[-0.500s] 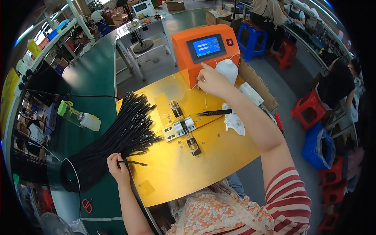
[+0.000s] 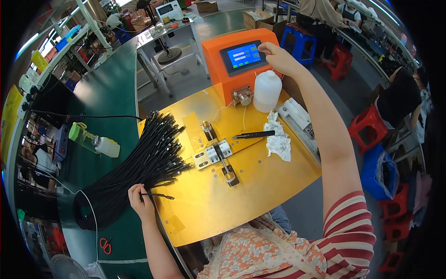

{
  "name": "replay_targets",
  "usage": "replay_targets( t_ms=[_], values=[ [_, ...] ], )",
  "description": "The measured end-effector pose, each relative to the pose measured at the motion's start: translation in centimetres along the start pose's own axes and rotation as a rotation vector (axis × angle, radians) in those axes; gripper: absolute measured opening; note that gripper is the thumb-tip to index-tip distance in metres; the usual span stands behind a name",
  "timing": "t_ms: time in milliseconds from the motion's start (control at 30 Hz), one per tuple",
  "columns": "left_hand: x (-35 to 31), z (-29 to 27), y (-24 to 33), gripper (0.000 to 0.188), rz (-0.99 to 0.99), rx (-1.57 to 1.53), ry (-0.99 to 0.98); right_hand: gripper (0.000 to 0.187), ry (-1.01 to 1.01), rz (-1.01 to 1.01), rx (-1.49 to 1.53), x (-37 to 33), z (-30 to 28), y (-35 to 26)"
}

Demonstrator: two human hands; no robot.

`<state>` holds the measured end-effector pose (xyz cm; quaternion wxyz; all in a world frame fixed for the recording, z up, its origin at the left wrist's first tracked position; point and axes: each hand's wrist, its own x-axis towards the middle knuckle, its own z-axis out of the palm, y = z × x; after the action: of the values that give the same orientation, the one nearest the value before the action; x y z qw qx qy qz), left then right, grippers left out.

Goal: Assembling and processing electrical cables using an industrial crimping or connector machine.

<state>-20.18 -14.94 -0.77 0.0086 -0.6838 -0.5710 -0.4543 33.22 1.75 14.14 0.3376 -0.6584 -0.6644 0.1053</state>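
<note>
At the left edge of the yellow work plate [image 2: 209, 200], my left hand [image 2: 140, 201] is closed on a thin black cable [image 2: 160, 195], whose end points right over the plate. Beside it lies a big bundle of black cables [image 2: 139, 162] with their ends fanned out on the plate. My right hand [image 2: 279, 59] holds nothing; its index finger is stretched out at the right edge of the touchscreen [image 2: 243, 57] on the orange machine [image 2: 218, 46]. Whether the fingertip touches the screen I cannot tell. A small metal clamp fixture [image 2: 213, 153] is mounted mid-plate.
A white bottle [image 2: 268, 91] stands below my right forearm. Black tweezers [image 2: 253, 134] and crumpled tissue [image 2: 278, 142] lie on the plate. On the green table are a green-capped bottle [image 2: 81, 135], a white-bodied bottle [image 2: 108, 146] and red scissors [image 2: 106, 245]. Other people work at right.
My right hand has moved up and right, from the lower edge of the screen to its right edge. The metal fitting below the screen is uncovered. My left hand stays on the cable.
</note>
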Motion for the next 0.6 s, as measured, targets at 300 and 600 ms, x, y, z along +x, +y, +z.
replay_targets(
  t_ms=[300,600],
  values=[
    [0.3,0.4,-0.3,0.010,0.051,0.008,-0.011,0.033,-0.203,0.117,-0.411,1.5,0.5,0.6],
    [-0.1,0.0,-0.2,0.009,0.034,0.008,0.013,0.031,-0.140,-0.018,-0.516,0.1,-0.4,-1.6]
  ],
)
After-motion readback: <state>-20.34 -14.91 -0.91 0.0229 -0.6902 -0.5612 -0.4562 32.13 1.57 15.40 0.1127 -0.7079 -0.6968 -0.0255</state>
